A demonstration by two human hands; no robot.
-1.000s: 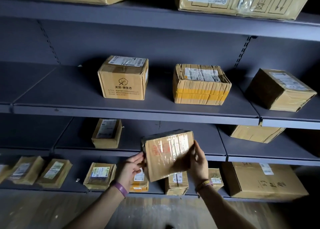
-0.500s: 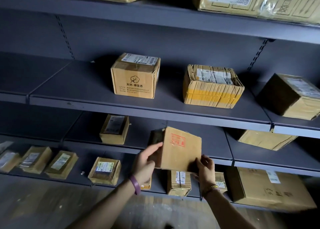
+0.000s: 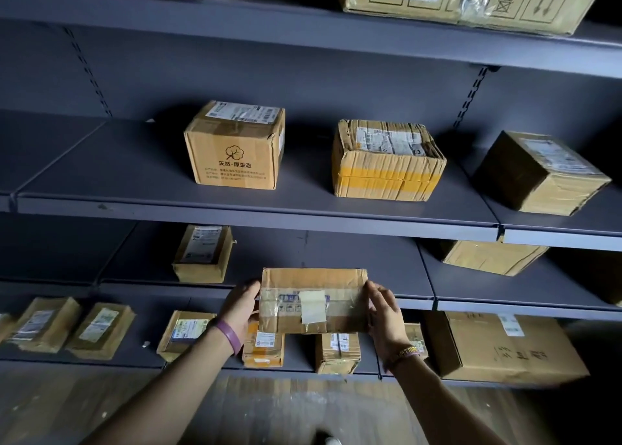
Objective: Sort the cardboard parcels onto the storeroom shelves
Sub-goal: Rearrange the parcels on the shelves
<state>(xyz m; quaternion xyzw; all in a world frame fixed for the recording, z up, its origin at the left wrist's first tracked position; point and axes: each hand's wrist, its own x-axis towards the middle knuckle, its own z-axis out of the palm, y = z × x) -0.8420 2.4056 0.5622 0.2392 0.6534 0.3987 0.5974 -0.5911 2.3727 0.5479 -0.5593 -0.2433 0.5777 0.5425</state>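
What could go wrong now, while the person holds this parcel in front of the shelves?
The parcel is held only by its two short ends, between the left hand and the right hand, with nothing under it, so it may slip and fall. The shelf edge is just behind it; the parcel might catch there instead of sliding on.

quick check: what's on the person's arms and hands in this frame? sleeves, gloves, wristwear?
No gloves, and no sleeves in view: both forearms are bare. The left hand has a plain purple band round its wrist. The right hand has a thin bracelet in yellow with a touch of pink. No rings that I can make out.
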